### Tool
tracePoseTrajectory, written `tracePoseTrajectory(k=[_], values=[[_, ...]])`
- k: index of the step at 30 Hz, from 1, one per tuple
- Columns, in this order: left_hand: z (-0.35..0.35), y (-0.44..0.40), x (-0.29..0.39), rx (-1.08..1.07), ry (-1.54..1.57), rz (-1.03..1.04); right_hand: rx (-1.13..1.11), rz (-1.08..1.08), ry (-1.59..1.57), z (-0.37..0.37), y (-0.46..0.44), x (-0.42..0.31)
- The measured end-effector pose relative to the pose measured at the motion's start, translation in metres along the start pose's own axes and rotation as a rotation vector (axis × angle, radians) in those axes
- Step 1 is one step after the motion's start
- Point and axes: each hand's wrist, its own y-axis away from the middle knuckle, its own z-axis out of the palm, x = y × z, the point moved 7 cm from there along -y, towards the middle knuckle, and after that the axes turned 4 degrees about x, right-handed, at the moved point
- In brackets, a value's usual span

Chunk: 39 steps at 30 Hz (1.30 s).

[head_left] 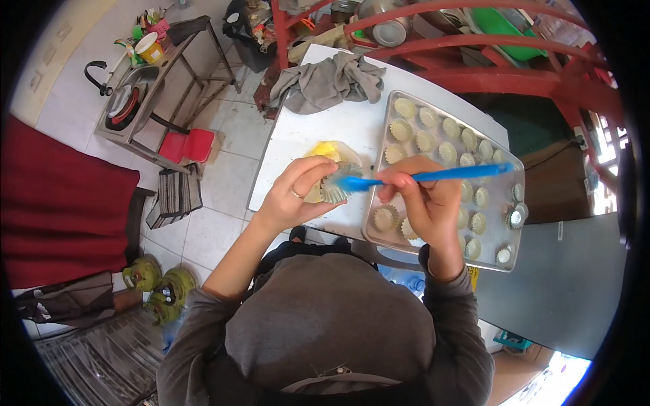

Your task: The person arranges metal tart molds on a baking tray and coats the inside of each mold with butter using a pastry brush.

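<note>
In the head view, my left hand (292, 193) holds a fluted metal tart mold (336, 191) between thumb and fingers, with its opening towards my right. My right hand (430, 196) grips a blue pastry brush (464, 173) by its handle. The brush's head is at the mold's opening; whether its bristles touch the inside I cannot tell. Behind my left hand is a plate (349, 154), partly hidden, with a yellow substance (325, 150) on it. Under and beyond my right hand lies a large metal baking tray (497, 261) bearing several fluted molds (386, 218) in rows.
The tray sits on a white table (288, 145), with a crumpled grey cloth (330, 82) at its far edge. Red metal rails (474, 51) stand behind. A sink (150, 88), a red stool (189, 145) and green gas cylinders (177, 283) are to the left.
</note>
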Motion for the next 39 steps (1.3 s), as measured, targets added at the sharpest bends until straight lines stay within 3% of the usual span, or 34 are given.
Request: tracePoseTrajectory(k=[1,4,7,10,11,14,15,18,21,24,27,30,33,37,39], values=[[0.002,0.000,0.001,-0.020,-0.008,0.002,0.012,0.019,-0.072,0.007,0.002,0.007],[0.002,-0.002,-0.003,-0.054,-0.002,-0.035,-0.182,-0.037,0.277,0.015,0.006,0.006],[0.002,0.000,-0.007,-0.043,0.038,-0.134,-0.024,-0.021,0.366,-0.009,0.008,0.004],[0.004,-0.005,-0.003,-0.043,0.038,-0.164,0.025,-0.056,0.145,0.003,0.016,0.007],[0.006,-0.006,-0.002,-0.042,0.056,-0.179,-0.049,-0.136,0.218,0.015,0.013,-0.001],[0.006,-0.005,-0.007,-0.073,0.053,-0.236,0.104,-0.285,0.338,0.001,0.013,0.002],[0.007,-0.004,-0.009,-0.085,0.042,-0.258,0.149,-0.228,0.270,-0.007,0.014,0.004],[0.005,-0.004,-0.008,-0.055,0.067,-0.256,-0.010,-0.394,0.226,-0.001,0.019,-0.007],[0.006,-0.001,-0.009,-0.075,0.033,-0.174,-0.283,-0.223,0.369,0.019,0.016,-0.009],[0.010,0.006,-0.014,-0.082,0.100,-0.188,-0.290,0.176,0.145,-0.004,0.017,0.008],[0.007,0.002,-0.011,-0.076,0.110,-0.150,-0.204,-0.276,0.199,0.010,0.005,-0.014],[0.003,0.002,-0.014,-0.101,0.128,-0.080,-0.378,-0.016,0.210,0.016,0.011,-0.006],[-0.002,-0.002,-0.014,-0.064,0.149,-0.058,-0.170,0.077,0.092,0.006,0.006,-0.005],[-0.002,-0.002,-0.017,-0.072,0.127,0.003,-0.192,0.075,0.086,0.032,0.010,-0.004],[-0.004,-0.001,-0.019,-0.075,0.139,-0.006,-0.060,0.094,0.037,0.027,0.007,-0.002]])
